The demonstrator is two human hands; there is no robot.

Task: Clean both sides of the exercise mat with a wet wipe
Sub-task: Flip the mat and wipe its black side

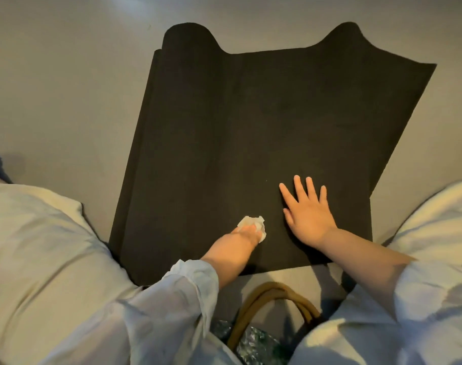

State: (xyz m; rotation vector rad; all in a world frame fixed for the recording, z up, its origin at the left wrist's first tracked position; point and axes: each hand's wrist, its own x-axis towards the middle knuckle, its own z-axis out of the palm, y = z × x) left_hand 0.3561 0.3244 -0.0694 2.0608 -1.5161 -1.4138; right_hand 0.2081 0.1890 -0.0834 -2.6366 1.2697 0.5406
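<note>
My left grip [244, 233] is clutching the crumpled wet wipe [253, 224] against the exercise mat [251, 127] near its front edge; my right grip [307, 214] is lying released, flat beside it

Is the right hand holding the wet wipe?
No, the right hand lies flat and open on the mat; the left hand presses the wet wipe.

grey floor [66, 88], black exercise mat [251, 127] spread on it
</note>
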